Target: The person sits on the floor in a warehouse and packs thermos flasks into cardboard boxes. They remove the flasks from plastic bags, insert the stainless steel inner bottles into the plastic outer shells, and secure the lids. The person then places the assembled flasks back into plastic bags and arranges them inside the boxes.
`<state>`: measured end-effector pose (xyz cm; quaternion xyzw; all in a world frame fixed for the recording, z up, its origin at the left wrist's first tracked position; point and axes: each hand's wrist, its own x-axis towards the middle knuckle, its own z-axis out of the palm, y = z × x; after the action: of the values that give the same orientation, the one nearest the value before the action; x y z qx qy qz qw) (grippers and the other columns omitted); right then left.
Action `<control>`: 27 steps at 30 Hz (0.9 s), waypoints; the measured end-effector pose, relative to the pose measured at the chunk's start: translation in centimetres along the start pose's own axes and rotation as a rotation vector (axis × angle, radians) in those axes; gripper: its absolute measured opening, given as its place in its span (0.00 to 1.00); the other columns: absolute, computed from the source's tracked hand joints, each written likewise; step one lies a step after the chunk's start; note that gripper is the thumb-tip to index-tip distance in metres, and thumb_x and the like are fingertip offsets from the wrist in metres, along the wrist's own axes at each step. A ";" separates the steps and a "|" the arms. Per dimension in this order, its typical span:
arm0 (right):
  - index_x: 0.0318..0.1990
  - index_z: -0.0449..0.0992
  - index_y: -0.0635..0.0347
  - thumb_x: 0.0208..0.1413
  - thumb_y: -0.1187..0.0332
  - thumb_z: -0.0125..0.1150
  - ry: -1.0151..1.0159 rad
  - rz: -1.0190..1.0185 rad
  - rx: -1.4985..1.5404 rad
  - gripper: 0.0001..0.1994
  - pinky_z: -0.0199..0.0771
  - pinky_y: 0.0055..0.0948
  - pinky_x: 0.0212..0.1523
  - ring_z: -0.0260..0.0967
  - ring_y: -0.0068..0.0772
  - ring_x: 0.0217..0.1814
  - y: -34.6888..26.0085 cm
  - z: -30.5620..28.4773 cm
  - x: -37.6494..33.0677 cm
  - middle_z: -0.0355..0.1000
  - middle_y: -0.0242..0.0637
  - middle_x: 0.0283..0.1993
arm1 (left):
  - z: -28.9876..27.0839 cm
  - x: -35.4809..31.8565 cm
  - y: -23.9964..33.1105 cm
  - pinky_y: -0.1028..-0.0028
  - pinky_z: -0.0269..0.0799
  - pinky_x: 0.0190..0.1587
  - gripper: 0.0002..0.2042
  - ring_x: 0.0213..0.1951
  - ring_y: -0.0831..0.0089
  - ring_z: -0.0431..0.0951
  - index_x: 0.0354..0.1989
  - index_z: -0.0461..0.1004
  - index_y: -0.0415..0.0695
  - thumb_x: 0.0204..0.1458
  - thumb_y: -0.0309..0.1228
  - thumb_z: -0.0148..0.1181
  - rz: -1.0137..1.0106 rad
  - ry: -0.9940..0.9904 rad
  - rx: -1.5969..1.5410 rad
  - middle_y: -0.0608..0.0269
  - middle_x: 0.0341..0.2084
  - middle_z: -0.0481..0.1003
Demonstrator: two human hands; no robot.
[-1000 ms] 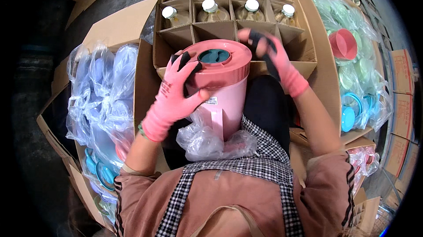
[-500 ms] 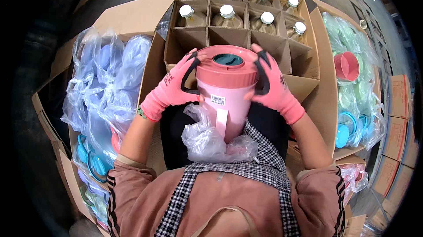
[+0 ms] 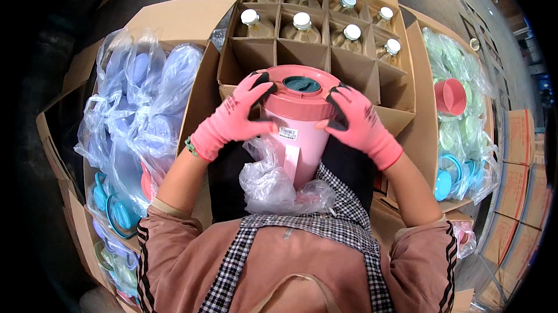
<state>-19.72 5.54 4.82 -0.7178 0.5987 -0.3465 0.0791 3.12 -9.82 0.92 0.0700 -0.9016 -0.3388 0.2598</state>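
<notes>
A pale pink plastic jug [image 3: 308, 149] stands upright between my thighs, its handle [image 3: 291, 163] toward me. On top sits a darker pink lid [image 3: 293, 104] with a dark green round insert in its middle. My left hand [image 3: 229, 121], in a pink glove with black fingertips, grips the left side of the lid and upper body. The matching gloved right hand [image 3: 363, 124] is curled over the right side the same way. Crumpled clear plastic [image 3: 261, 185] lies around the lower part of the jug and hides its base.
Ahead is a divided carton [image 3: 232, 83] with several white-capped clear bottles [image 3: 301, 28]. To the left, a box holds bagged purplish items [image 3: 131, 92] and blue lids [image 3: 119, 211]. A box on the right holds bagged green items, a pink cup [image 3: 450, 97] and blue lids.
My fingers have shifted on the lid: the left thumb has moved inward over the jug's front, and the right fingers are curled lower on the rim. The view has tilted slightly.
</notes>
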 end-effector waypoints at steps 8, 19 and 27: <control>0.48 0.63 0.64 0.54 0.55 0.50 0.341 0.963 1.454 0.22 0.65 0.31 0.47 0.65 0.37 0.46 3.9 4.7 2.7 0.66 0.43 0.45 | 4.9 4.0 5.1 0.58 0.51 0.56 0.23 0.53 0.40 0.54 0.47 0.62 0.36 0.47 0.39 0.54 -0.539 0.443 0.010 0.35 0.51 0.55; 0.49 0.63 0.65 0.51 0.54 0.52 0.409 0.924 1.250 0.25 0.54 0.33 0.55 0.53 0.34 0.57 3.8 6.2 0.9 0.57 0.44 0.54 | 5.4 4.1 -0.5 0.74 0.64 0.40 0.13 0.35 0.71 0.70 0.38 0.69 0.39 0.52 0.36 0.46 -0.641 0.568 -0.437 0.59 0.30 0.71; 0.44 0.67 0.62 0.51 0.54 0.50 0.566 1.013 1.207 0.21 0.60 0.24 0.46 0.63 0.27 0.41 7.9 4.9 0.4 0.66 0.33 0.39 | 8.0 4.6 1.7 0.62 0.63 0.43 0.15 0.40 0.52 0.67 0.38 0.65 0.36 0.52 0.37 0.42 -0.586 0.676 0.024 0.45 0.35 0.68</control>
<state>-23.16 1.58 -2.93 -0.0823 0.5577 -0.6973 0.4427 -4.88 -5.34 -1.14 0.4324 -0.7120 -0.3455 0.4320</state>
